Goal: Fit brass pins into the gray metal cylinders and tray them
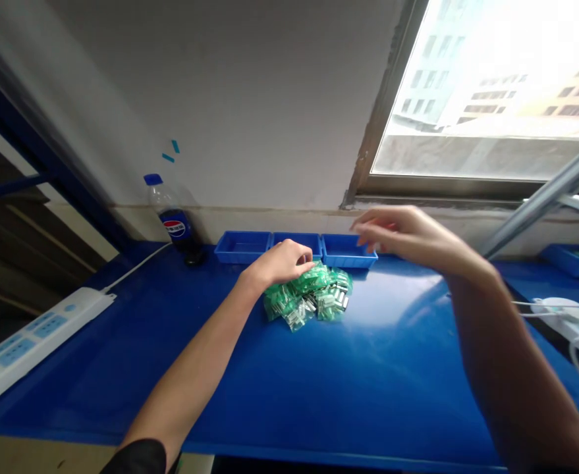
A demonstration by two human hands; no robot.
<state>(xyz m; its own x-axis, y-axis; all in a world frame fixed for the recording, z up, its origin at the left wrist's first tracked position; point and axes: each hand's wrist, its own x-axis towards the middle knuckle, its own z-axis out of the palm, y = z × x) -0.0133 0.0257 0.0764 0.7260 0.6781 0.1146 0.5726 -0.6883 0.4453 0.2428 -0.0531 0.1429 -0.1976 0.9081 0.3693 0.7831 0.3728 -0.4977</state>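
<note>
A heap of small clear-and-green plastic packets [326, 283] lies on the blue tabletop [279, 388]. Metallic, narrow pieces show through several of them. At the heap's upper left is my left hand [285, 260], its fingers curled down and thumb close to the index finger; what they pinch, if anything, is hidden. My right hand [400, 230] hovers over the right blue bin [351, 262], slightly blurred, its fingers apart and no object visible in them. The middle blue bin [296, 237] is partly covered by my left hand, and the left blue bin [244, 258] stands beside it.
A cola bottle [178, 227] stands by the wall on the left. White power strips lie at the left [37, 342] and right [578, 322] with cables. Another blue tray [568, 263] holds green items at far right. A grey metal bar [546, 197] slants near the window.
</note>
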